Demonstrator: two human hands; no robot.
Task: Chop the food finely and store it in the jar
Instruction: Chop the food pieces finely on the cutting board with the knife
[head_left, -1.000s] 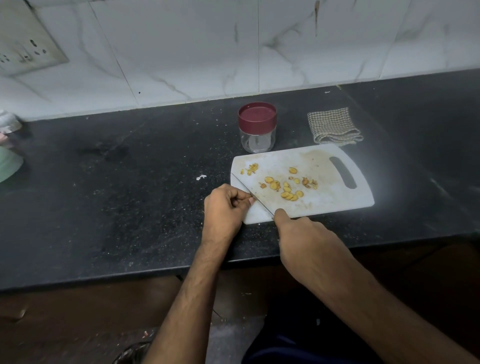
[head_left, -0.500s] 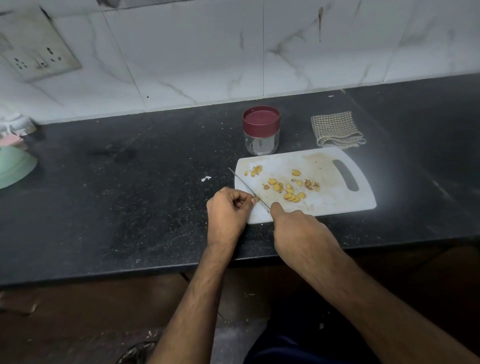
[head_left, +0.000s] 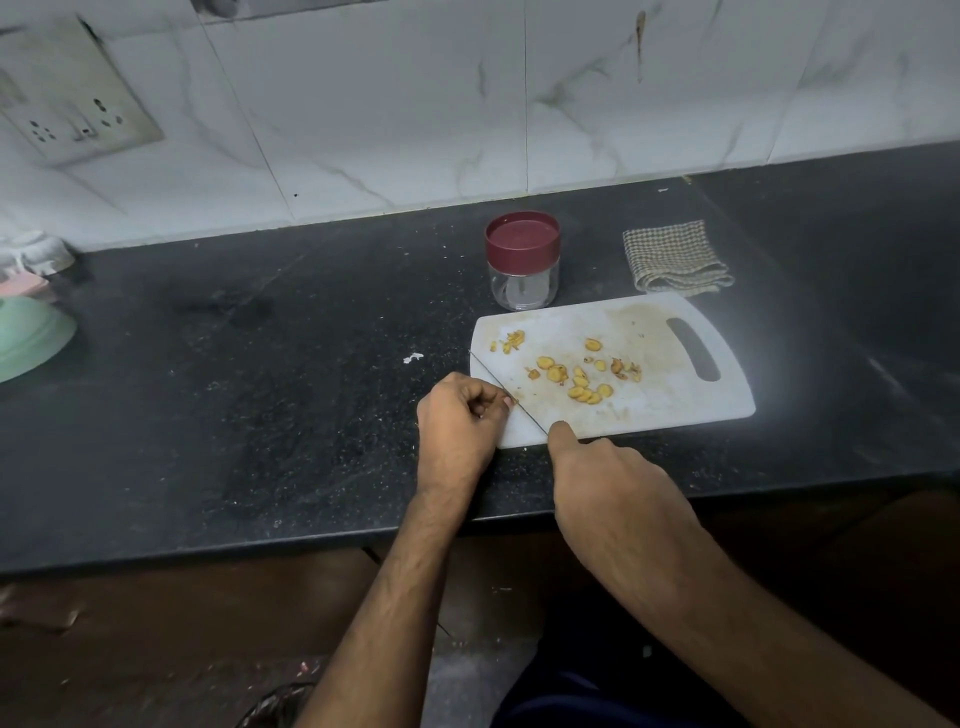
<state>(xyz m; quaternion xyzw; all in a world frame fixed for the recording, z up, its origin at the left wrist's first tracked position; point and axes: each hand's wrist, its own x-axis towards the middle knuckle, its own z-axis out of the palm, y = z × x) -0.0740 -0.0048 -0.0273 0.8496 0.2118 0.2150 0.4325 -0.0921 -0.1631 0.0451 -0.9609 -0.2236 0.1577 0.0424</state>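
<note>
Knife (head_left: 506, 389) gripped in my right hand (head_left: 613, 483), forefinger along its spine; my left hand (head_left: 457, 426) curls at the board's (head_left: 675, 405) seven o'clock corner, pinching something small. Food slices (head_left: 576, 374) lie mid-board; lidded jar (head_left: 522, 260) at twelve o'clock.

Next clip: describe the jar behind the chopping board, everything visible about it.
The jar is small, round and clear, likely plastic or glass, with a dark red lid seated on top. It stands upright on the black counter, just behind the white chopping board's far left edge, and looks empty. Neither hand touches it; whether it meets the board cannot be told.
</note>
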